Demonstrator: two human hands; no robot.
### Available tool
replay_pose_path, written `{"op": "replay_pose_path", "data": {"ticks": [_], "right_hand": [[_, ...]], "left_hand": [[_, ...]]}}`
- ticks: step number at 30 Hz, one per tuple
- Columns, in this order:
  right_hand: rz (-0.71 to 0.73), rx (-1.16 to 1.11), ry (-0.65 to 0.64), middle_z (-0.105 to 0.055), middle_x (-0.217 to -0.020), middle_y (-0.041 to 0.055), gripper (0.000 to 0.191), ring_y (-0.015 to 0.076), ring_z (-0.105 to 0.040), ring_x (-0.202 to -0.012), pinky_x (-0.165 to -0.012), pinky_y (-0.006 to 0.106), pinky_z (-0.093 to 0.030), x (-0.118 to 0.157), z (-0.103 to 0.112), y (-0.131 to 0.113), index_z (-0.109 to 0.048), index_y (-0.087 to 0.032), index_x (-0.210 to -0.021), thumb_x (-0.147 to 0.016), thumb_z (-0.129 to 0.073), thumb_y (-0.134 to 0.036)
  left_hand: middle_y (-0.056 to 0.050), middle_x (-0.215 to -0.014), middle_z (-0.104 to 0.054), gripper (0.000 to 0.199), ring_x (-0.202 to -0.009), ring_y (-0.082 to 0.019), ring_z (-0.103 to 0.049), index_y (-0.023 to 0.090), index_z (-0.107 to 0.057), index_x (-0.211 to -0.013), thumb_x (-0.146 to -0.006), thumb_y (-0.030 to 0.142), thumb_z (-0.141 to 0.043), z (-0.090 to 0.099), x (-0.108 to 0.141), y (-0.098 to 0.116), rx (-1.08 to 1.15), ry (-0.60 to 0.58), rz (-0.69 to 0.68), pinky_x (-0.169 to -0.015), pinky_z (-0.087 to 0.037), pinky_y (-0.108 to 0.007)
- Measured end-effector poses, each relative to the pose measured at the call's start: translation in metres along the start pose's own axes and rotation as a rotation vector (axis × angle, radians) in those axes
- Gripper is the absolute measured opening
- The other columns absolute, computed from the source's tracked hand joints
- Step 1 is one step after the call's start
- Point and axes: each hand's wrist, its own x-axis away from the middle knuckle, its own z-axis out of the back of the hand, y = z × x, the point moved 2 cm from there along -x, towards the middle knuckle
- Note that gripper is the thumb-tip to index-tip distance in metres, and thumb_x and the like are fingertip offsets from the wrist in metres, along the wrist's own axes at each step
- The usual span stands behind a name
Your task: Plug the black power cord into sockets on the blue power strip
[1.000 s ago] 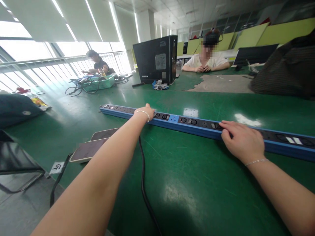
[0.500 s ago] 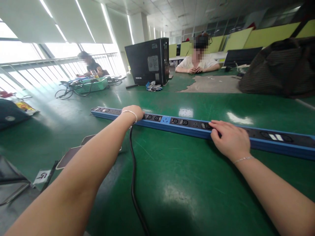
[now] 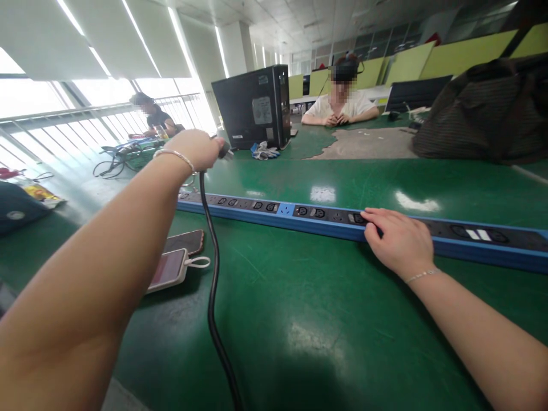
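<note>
Left hand (image 3: 190, 149) now lifted above blue power strip (image 3: 325, 224), grasping plug (image 3: 224, 149) of black cable (image 3: 216, 257). Right hand (image 3: 402, 238) unchanged, resting on strip; cannot tell whether gripping.

No text is legible; the label (image 3: 262, 111) on the computer tower (image 3: 240, 105) is too small.

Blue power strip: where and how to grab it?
Come from above and grip across the narrow width of the power strip, around the blue socket. It lies flat, long and narrow, so its width looks easiest to close around; the right hand covers a stretch further right.
</note>
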Motion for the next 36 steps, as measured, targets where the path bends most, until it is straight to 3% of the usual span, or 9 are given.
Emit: {"op": "replay_pose_path", "data": {"ticks": [2, 4, 6, 11, 18, 26, 36], "right_hand": [[0.006, 0.001, 0.002, -0.066, -0.114, 0.0035, 0.034, 0.0247, -0.057, -0.109, -0.088, 0.043, -0.041, 0.000, -0.001, 0.001, -0.067, -0.024, -0.104, -0.085, -0.040, -0.027], [0.008, 0.004, 0.016, -0.067, -0.113, 0.0031, 0.034, 0.0241, -0.057, -0.108, -0.088, 0.042, -0.040, 0.001, -0.003, 0.002, -0.068, -0.023, -0.103, -0.085, -0.039, -0.027], [0.011, 0.008, 0.032, -0.067, -0.113, 0.0029, 0.034, 0.0239, -0.057, -0.108, -0.088, 0.042, -0.040, 0.001, -0.004, 0.002, -0.068, -0.023, -0.102, -0.085, -0.039, -0.026], [0.019, 0.024, 0.051, -0.067, -0.113, 0.0028, 0.033, 0.0234, -0.058, -0.107, -0.086, 0.040, -0.040, 0.001, -0.004, 0.002, -0.068, -0.023, -0.102, -0.085, -0.040, -0.026], [0.028, 0.028, 0.065, -0.067, -0.112, 0.0025, 0.032, 0.0230, -0.058, -0.107, -0.086, 0.039, -0.040, 0.001, -0.005, 0.003, -0.068, -0.023, -0.103, -0.085, -0.041, -0.026], [0.019, 0.008, 0.059, -0.067, -0.113, 0.0020, 0.032, 0.0222, -0.057, -0.108, -0.086, 0.039, -0.039, 0.002, -0.004, 0.002, -0.068, -0.022, -0.103, -0.085, -0.042, -0.026], [0.011, -0.002, 0.079, -0.068, -0.112, 0.0001, 0.030, 0.0211, -0.057, -0.107, -0.087, 0.038, -0.037, 0.002, -0.004, 0.002, -0.068, -0.024, -0.101, -0.084, -0.043, -0.025]], "left_hand": [[-0.012, -0.088, -0.067, 0.056, -0.097, -0.020, -0.058, 0.003, -0.062, -0.089, -0.094, 0.040, -0.020, -0.005, -0.003, -0.017, 0.093, -0.114, 0.104, -0.090, -0.041, -0.033], [-0.011, -0.089, -0.068, 0.048, -0.078, -0.015, -0.061, 0.005, -0.060, -0.095, -0.092, 0.040, -0.027, -0.022, 0.000, -0.025, 0.249, -0.279, 0.142, -0.076, -0.045, -0.026], [-0.011, -0.089, -0.069, 0.043, -0.064, -0.012, -0.060, 0.007, -0.057, -0.102, -0.091, 0.038, -0.030, -0.040, 0.007, -0.026, 0.315, -0.354, 0.139, -0.064, -0.046, -0.024], [-0.011, -0.084, -0.071, 0.043, -0.062, -0.012, -0.058, 0.008, -0.062, -0.091, -0.090, 0.039, -0.032, -0.068, 0.017, -0.008, 0.421, -0.478, 0.059, -0.059, -0.044, -0.022], [-0.010, -0.081, -0.071, 0.047, -0.063, -0.016, -0.062, 0.011, -0.065, -0.093, -0.087, 0.044, -0.033, -0.061, 0.015, 0.041, 0.377, -0.483, -0.097, -0.057, -0.044, -0.025], [-0.009, -0.079, -0.072, 0.050, -0.068, -0.016, -0.064, 0.013, -0.071, -0.084, -0.086, 0.044, -0.032, -0.051, 0.030, 0.106, 0.219, -0.429, -0.293, -0.069, -0.044, -0.024], [-0.012, -0.074, -0.071, 0.048, -0.078, -0.021, -0.065, 0.015, -0.072, -0.069, -0.081, 0.041, -0.033, -0.062, 0.025, 0.131, 0.043, -0.345, -0.309, -0.075, -0.044, -0.027]]}}
